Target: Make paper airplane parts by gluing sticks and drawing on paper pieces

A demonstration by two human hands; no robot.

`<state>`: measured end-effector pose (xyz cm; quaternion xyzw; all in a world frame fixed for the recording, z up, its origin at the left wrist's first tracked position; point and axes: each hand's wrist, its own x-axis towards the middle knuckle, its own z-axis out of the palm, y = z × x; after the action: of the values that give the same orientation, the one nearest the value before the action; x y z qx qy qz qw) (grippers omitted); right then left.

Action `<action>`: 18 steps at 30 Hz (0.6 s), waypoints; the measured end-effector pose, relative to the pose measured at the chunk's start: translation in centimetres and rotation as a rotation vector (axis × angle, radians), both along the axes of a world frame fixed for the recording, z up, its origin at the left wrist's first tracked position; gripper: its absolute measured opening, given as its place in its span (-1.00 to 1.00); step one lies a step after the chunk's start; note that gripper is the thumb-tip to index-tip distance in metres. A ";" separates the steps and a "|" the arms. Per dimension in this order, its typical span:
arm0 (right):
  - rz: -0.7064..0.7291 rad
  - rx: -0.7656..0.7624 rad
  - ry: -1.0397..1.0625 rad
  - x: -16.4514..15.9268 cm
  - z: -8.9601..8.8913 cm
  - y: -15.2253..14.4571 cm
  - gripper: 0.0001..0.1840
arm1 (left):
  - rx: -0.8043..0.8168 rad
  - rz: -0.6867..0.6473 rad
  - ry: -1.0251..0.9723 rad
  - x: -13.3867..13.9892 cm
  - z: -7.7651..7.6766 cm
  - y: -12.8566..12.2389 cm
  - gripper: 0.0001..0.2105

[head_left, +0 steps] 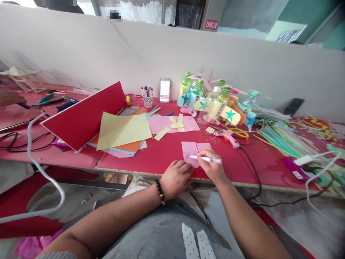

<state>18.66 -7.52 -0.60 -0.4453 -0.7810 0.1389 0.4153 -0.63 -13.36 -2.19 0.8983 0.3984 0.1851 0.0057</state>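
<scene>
A pink paper piece [190, 148] with a purple star outline on it lies near the front edge of the red table. My right hand [211, 165] pinches a white pen [207, 159], its tip touching the paper at the star. Curled fingers of my left hand [176, 178] hold the paper's lower left edge; part of the paper is hidden under both hands. A second pink piece [204, 146] lies alongside on the right, partly behind my right hand.
Behind lie cut yellow strips [162, 133] on a pink sheet [159, 124]. Stacked coloured paper [124, 131] lies left, beside a leaning red board [86, 115]. A pink glue gun [228, 136], decorated bottles [215, 104] and paper strips [280, 144] stand or lie right. Another person's hand [12, 99] is far left.
</scene>
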 end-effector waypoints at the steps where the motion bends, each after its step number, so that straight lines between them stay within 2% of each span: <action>1: 0.008 -0.003 -0.003 0.0 0.0 0.0 -0.89 | -0.003 0.001 -0.001 0.0 0.0 0.0 -0.60; 5: -0.054 0.015 0.027 0.0 -0.1 0.1 -0.88 | 0.002 -0.001 -0.004 0.0 -0.1 0.0 -0.61; 10: -0.013 0.002 0.000 0.0 -0.1 0.1 -0.90 | -0.006 0.004 -0.005 0.0 -0.1 0.0 -0.60; 14: -0.091 0.027 0.037 0.0 -0.2 0.1 -0.89 | -0.002 0.001 0.003 0.0 0.1 -0.1 -0.61; 18: -0.039 0.014 0.010 0.1 -0.3 0.2 -0.89 | -0.012 0.005 -0.001 0.0 0.1 0.0 -0.62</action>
<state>18.72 -7.32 -0.90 -0.4567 -0.7710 0.1276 0.4252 -0.61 -13.40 -2.06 0.8972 0.4018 0.1830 0.0108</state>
